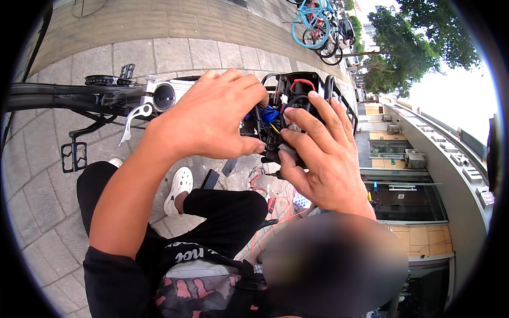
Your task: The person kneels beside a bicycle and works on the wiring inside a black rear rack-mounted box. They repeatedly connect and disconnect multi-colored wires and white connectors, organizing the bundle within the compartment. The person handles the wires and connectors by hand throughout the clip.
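Both of my hands work over an opened black box (298, 79) at the rear of a black bicycle frame (47, 96). Inside it lie a tangle of wires, a blue wrapped bundle (270, 115), a red wire (304, 82) and a yellow wire (274, 128). My left hand (212, 114) reaches in from the left with bent fingers; its thumb tip is at the near edge of the wires, and what it grips is hidden. My right hand (326, 153) comes from the right, thumb and forefinger closed around a small pale piece (289, 150), its other fingers resting across the box.
Left of the box are a silver clamp lever (139, 115), an open seat tube (164, 97) and a black pedal (74, 157). Orange cord (286, 214) and a dark flat object (210, 179) lie on the paving below. Parked bicycles, including a light-blue one (310, 29), stand beyond.
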Available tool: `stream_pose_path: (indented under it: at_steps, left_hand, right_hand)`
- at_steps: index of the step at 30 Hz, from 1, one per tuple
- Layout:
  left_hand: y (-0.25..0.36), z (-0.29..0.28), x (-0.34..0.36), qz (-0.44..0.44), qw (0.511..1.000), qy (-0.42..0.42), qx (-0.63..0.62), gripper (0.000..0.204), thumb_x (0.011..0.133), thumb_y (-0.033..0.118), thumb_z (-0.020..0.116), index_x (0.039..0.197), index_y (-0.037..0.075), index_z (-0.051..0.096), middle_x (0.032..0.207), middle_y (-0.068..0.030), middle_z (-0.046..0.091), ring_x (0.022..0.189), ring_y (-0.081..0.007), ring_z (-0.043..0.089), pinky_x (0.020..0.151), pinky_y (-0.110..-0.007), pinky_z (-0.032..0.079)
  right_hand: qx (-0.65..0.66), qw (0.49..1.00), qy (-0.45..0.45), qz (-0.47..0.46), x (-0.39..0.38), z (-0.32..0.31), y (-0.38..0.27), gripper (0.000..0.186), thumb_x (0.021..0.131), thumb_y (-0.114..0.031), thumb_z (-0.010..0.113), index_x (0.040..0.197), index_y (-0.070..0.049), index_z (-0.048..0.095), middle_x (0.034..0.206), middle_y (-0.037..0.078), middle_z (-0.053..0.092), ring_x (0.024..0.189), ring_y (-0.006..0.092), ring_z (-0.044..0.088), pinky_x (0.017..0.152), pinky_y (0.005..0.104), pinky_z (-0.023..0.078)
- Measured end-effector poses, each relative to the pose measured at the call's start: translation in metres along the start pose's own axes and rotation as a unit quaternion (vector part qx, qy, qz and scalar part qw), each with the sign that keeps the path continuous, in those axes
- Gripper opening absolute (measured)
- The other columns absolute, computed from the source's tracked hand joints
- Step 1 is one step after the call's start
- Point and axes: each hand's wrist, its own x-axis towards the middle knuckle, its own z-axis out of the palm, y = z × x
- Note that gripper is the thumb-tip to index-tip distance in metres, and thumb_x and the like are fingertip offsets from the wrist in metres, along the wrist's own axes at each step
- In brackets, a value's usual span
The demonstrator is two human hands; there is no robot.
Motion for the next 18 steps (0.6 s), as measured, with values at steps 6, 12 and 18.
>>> stream_pose_path:
  at_steps: [6,12,18]
  left_hand:
    - [-0.004,0.012,0.008,-0.024,0.998,0.049,-0.018,0.027,0.098,0.030,0.081,0.113,0.010,0.072,0.111,-0.0090,0.072,0.117,-0.0347,0.067,0.104,-0.049,0.049]
    - [0.005,0.018,0.016,-0.036,0.997,0.070,0.002,0.019,0.098,0.023,0.079,0.105,0.008,0.070,0.106,-0.0095,0.073,0.111,-0.0361,0.069,0.098,-0.050,0.051]
    - [-0.002,0.023,0.012,-0.001,0.994,0.110,-0.010,0.017,0.096,0.020,0.078,0.106,0.006,0.079,0.102,-0.0099,0.075,0.108,-0.0369,0.072,0.096,-0.052,0.054]
  right_hand:
    - [-0.010,1.000,0.027,0.000,0.001,0.004,-0.001,0.027,0.094,-0.025,0.088,0.115,-0.008,0.083,0.142,0.009,0.075,0.156,0.0406,0.058,0.134,0.0616,0.038]
    - [-0.046,0.999,0.006,-0.009,0.021,-0.012,-0.001,0.029,0.093,-0.025,0.089,0.116,-0.009,0.084,0.123,0.006,0.077,0.130,0.0360,0.068,0.116,0.0543,0.047]
    - [-0.087,0.993,-0.045,-0.064,0.056,-0.016,0.022,0.031,0.096,-0.031,0.079,0.113,-0.008,0.088,0.096,0.008,0.064,0.100,0.0304,0.062,0.100,0.0458,0.046]
